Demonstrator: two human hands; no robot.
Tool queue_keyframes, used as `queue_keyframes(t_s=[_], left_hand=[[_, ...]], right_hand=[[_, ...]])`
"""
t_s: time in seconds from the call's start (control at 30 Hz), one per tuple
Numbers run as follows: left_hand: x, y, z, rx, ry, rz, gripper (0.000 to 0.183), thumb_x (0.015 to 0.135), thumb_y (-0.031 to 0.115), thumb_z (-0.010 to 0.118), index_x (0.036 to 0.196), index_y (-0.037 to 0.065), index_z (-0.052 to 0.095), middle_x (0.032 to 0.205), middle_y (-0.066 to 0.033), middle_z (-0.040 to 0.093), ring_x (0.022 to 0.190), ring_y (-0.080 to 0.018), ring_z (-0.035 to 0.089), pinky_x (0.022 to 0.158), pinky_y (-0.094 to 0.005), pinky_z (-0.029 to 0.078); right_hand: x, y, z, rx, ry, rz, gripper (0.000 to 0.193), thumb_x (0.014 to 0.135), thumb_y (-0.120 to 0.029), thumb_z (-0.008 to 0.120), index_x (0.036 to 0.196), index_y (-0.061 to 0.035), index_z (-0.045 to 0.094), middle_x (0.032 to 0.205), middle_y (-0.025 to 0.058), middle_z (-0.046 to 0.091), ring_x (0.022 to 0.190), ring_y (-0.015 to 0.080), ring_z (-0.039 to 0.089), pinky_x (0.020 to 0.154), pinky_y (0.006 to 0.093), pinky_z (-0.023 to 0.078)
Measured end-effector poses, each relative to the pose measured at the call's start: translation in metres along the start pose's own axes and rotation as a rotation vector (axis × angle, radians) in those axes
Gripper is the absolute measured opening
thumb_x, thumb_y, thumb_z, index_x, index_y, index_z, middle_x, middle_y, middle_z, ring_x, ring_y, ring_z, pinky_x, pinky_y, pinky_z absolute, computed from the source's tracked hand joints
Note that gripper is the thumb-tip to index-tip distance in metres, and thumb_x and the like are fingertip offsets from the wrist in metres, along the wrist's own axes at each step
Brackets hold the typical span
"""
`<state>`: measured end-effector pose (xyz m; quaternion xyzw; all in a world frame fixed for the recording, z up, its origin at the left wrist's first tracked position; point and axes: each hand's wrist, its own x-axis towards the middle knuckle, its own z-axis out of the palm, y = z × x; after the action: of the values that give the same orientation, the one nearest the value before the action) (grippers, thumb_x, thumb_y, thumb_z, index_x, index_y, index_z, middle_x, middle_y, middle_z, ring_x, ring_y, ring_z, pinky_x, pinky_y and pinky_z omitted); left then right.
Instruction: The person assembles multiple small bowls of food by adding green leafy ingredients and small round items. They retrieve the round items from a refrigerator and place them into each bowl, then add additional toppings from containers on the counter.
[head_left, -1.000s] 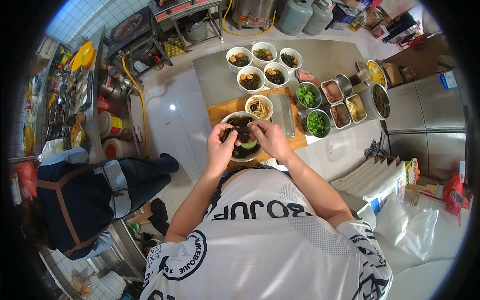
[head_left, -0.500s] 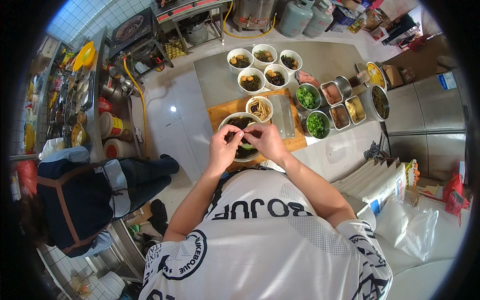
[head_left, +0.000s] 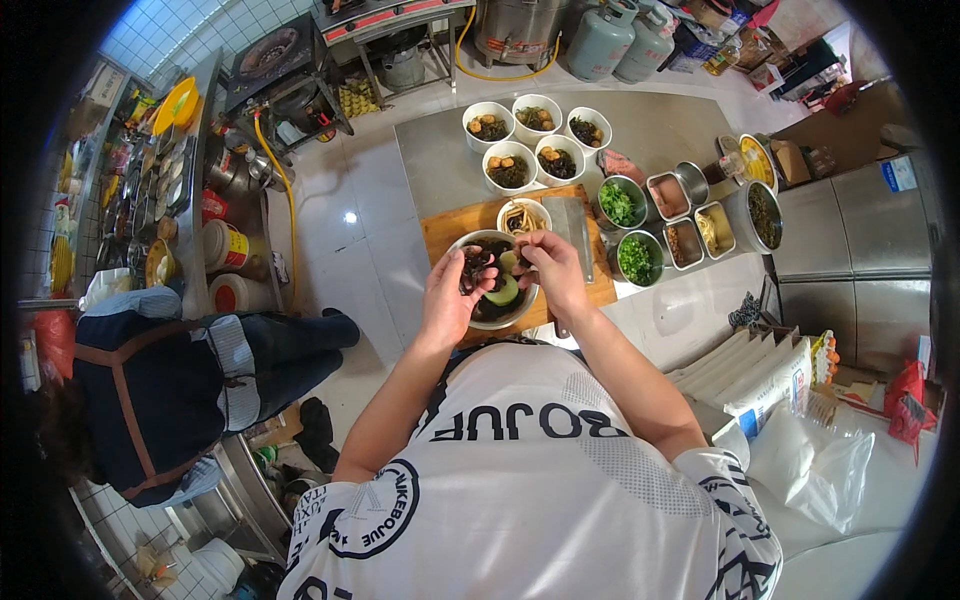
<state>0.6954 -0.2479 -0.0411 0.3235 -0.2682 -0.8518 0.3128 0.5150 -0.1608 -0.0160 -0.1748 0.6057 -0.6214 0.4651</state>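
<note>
My left hand (head_left: 449, 296) is cupped around dark, frilly pieces that look like wood ear fungus (head_left: 474, 268). Beside it, my right hand (head_left: 553, 268) pinches a small dark piece of the same look. Both hands are over a large round bowl (head_left: 489, 326) holding dark pieces and a pale green chunk (head_left: 503, 291) of some vegetable. Just beyond stands a white bowl of pale strips (head_left: 524, 214). A cleaver (head_left: 571, 232) lies on the wooden cutting board (head_left: 441, 228), right of that bowl, its handle pointing toward me near my right wrist.
Several white bowls (head_left: 508, 168) of dark greens with round yellowish pieces stand on the metal table (head_left: 432, 150). To the right are metal tubs of chopped greens (head_left: 638, 257) and small metal trays (head_left: 684, 238). A person (head_left: 150, 390) in a dark apron is at the left; gas cylinders (head_left: 603, 42) stand at the back.
My hands, earlier together at the fingertips, have moved apart. The dark pieces in my left hand now show, and my right hand has shifted slightly right. The view has moved a little.
</note>
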Motion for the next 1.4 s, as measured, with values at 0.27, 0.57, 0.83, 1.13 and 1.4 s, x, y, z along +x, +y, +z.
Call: queue_keyframes(t_s=[0.27,0.57,0.83,1.13,1.4], left_hand=[[-0.005,0.001,0.001,-0.001,-0.170,-0.085,0.062,0.121,0.051,0.032,0.141,0.001,0.062,0.134,-0.0149,0.072,0.112,-0.0295,0.075,0.103,-0.0459,0.061],[-0.002,0.001,-0.008,-0.051,-0.222,-0.158,0.067,0.119,0.055,0.030,0.149,0.002,0.059,0.144,-0.0135,0.068,0.131,-0.0306,0.069,0.110,-0.0456,0.058],[-0.002,0.001,0.016,0.041,-0.092,-0.021,0.068,0.119,0.059,0.028,0.148,0.005,0.060,0.145,-0.0101,0.065,0.140,-0.0249,0.059,0.122,-0.0419,0.041],[-0.001,0.004,0.064,-0.056,-0.101,0.072,0.079,0.117,0.060,0.036,0.175,0.008,0.018,0.176,-0.0174,0.030,0.162,-0.0308,0.031,0.134,-0.0502,0.019],[-0.011,-0.014,0.031,0.491,0.110,0.199,0.031,0.111,0.014,0.064,0.138,-0.001,0.064,0.137,-0.0121,0.069,0.126,-0.0184,0.066,0.111,-0.0335,0.050]], right_hand=[[0.007,0.011,0.002,-0.471,-0.233,-0.442,0.030,0.098,-0.009,0.079,0.127,-0.0035,0.077,0.112,0.0113,0.066,0.100,0.0208,0.068,0.085,0.0322,0.057],[-0.001,0.002,0.002,-0.169,-0.196,-0.142,0.013,0.113,-0.010,0.057,0.108,-0.0022,0.067,0.090,0.0018,0.067,0.067,0.0080,0.062,0.062,0.0254,0.052],[-0.005,0.004,0.021,-0.280,-0.021,-0.087,0.012,0.111,-0.014,0.053,0.107,-0.0043,0.058,0.093,0.0074,0.065,0.080,0.0149,0.061,0.075,0.0338,0.054],[0.017,-0.007,0.029,-0.317,0.008,-0.271,0.010,0.108,-0.010,0.068,0.114,-0.0016,0.067,0.091,0.0078,0.068,0.064,0.0162,0.059,0.057,0.0318,0.048],[0.207,-0.062,-0.063,-0.176,0.122,-0.169,0.017,0.107,-0.017,0.072,0.109,0.0001,0.071,0.086,0.0043,0.070,0.056,0.0114,0.060,0.048,0.0278,0.048]])
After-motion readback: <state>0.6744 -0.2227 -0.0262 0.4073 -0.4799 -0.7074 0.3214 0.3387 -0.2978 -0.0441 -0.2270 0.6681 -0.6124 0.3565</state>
